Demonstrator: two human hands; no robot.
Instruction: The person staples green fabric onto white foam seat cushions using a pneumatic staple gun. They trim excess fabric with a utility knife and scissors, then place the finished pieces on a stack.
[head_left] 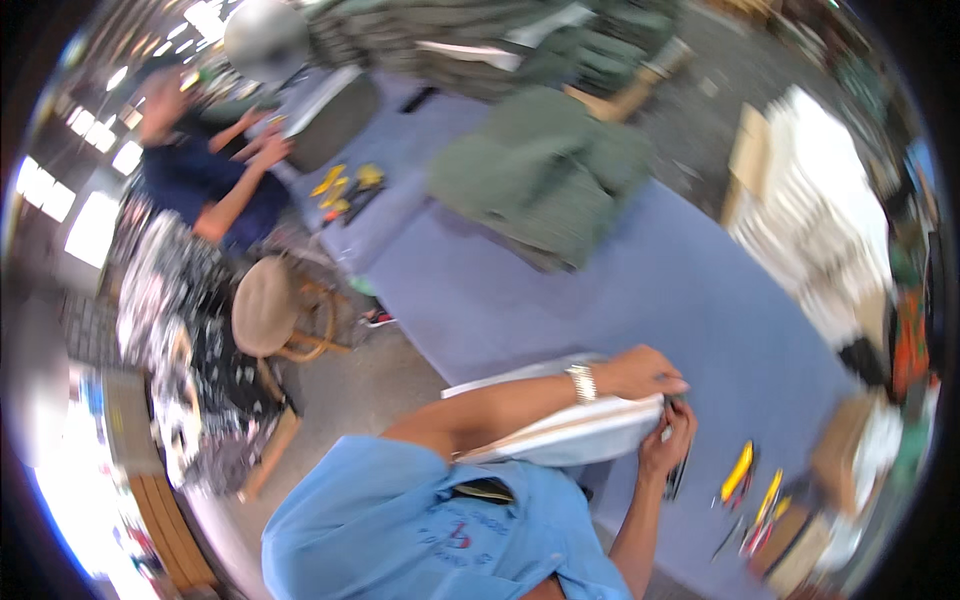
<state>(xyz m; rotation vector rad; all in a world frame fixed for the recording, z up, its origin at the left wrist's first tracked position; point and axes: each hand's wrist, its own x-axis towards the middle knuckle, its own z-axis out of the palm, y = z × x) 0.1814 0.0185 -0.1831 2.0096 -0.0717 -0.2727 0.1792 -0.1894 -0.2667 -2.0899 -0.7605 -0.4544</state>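
Note:
My left hand (640,374), with a metal-banded watch on its wrist, reaches across a white folded bundle (600,432) with a tan stripe on the table's near edge. Its fingers are pinched at the bundle's right end. Just below, my right hand (668,438) is closed with its fingertips at that same end, nearly touching the left. A small dark thing shows between the two hands, too blurred to name. Part of a dark slim object (677,478) shows beside the right wrist.
The blue-topped table (700,300) holds a stack of green folded cloth (545,165). Yellow-handled tools (737,472) lie on the right, by cardboard boxes (845,450). White sheets (820,190) are piled beyond. A co-worker (215,180) works at the far left, near a round stool (265,305).

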